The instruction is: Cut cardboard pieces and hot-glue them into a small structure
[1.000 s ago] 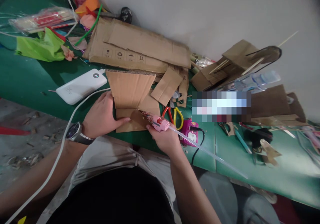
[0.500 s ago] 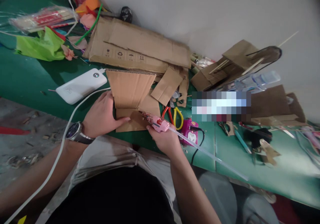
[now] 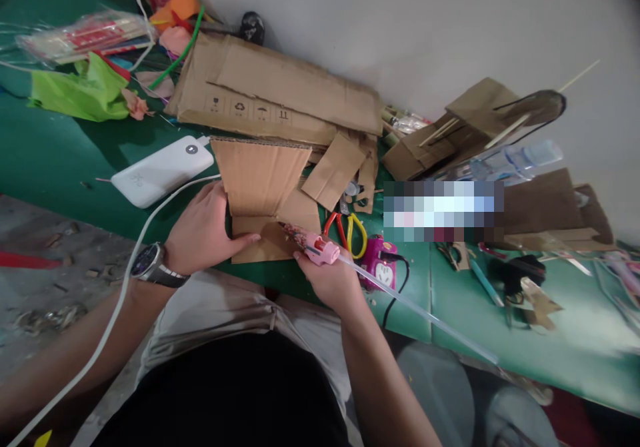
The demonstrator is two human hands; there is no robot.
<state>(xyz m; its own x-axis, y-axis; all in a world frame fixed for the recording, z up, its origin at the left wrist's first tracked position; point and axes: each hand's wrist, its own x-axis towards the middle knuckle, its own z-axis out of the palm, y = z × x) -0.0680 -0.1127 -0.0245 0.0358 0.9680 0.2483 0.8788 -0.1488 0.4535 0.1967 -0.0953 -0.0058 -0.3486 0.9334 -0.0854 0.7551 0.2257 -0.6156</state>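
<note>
My right hand (image 3: 333, 280) is wrapped round a pink hot glue gun (image 3: 323, 248), and a long clear glue stick (image 3: 425, 312) runs out of its back end. The gun's nozzle points at the fold where an upright cardboard panel (image 3: 265, 177) meets a flat cardboard base (image 3: 255, 244). At the left edge of this cardboard is my left hand (image 3: 203, 230), thumb across the base and fingers partly hidden behind the panel. A watch (image 3: 149, 262) sits on my left wrist.
A white power bank (image 3: 163, 170) with a white cable lies at left. Red and yellow-handled pliers (image 3: 355, 234) and a purple power socket (image 3: 380, 267) are right of the cardboard. Folded cardboard boxes (image 3: 280, 87) lean behind. A cardboard model (image 3: 450, 127) and plastic bottle (image 3: 515, 160) stand further right.
</note>
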